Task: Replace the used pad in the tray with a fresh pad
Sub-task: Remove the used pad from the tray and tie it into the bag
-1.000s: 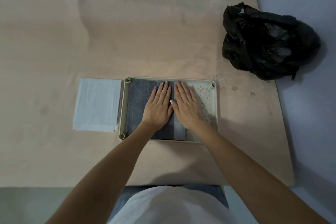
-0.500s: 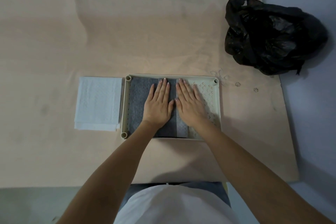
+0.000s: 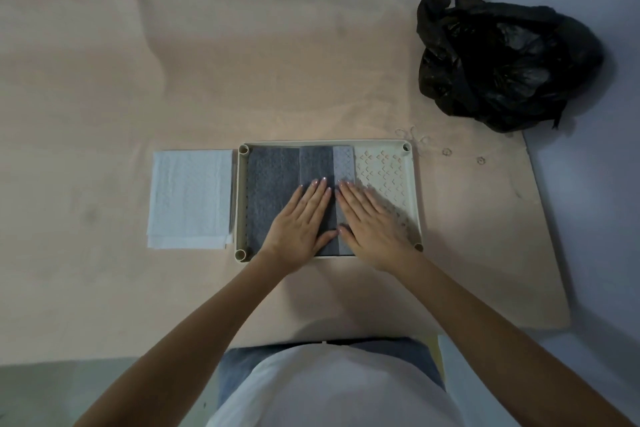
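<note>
A cream plastic tray [image 3: 412,184] with a perforated floor lies on the table in front of me. A folded grey pad [image 3: 273,184] covers its left and middle part; the tray's right part is bare. My left hand [image 3: 301,222] lies flat on the pad near the front edge, fingers extended and close together. My right hand [image 3: 372,222] lies flat beside it, over the pad's lighter right strip and the bare floor. A folded white pad [image 3: 190,198] rests on the table just left of the tray.
A crumpled black plastic bag [image 3: 502,62] sits at the table's far right corner. Small rings and loose thread [image 3: 446,151] lie right of the tray. The table's right edge [image 3: 543,218] runs close by; the tabletop stretches away beyond the tray.
Both hands have slid along the grey pad toward me, from its middle to its near edge, staying flat. The far part of the pad now shows.
</note>
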The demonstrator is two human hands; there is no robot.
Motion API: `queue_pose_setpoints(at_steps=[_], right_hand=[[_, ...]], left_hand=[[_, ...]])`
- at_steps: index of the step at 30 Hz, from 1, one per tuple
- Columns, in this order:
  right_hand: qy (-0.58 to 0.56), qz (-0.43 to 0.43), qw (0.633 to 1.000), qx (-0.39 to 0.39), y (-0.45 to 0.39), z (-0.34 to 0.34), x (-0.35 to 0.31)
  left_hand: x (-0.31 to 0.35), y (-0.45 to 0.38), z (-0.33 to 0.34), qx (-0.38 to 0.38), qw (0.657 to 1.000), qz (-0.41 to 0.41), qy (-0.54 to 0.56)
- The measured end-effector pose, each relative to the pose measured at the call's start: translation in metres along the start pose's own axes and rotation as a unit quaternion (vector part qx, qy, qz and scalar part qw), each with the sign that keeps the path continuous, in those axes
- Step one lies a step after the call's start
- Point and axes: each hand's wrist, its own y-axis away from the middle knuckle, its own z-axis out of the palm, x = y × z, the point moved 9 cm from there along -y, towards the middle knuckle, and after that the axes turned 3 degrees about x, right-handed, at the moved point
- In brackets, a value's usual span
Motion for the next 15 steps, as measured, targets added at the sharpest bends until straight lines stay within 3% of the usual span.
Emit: queue_pose_setpoints(at_steps=[8,15], right_hand=[[0.045,-0.047,0.996,-0.053,-0.003,0.015,0.010],[0.067,-0.072,0.992,-0.074,-0.004,0.018,0.016]], left_hand=[[-0.011,-0.003,0.011,-0.047,0.997,0.047,-0.033],[-0.016,0.000,0.006,-0.044,0.994,0.082,-0.064]])
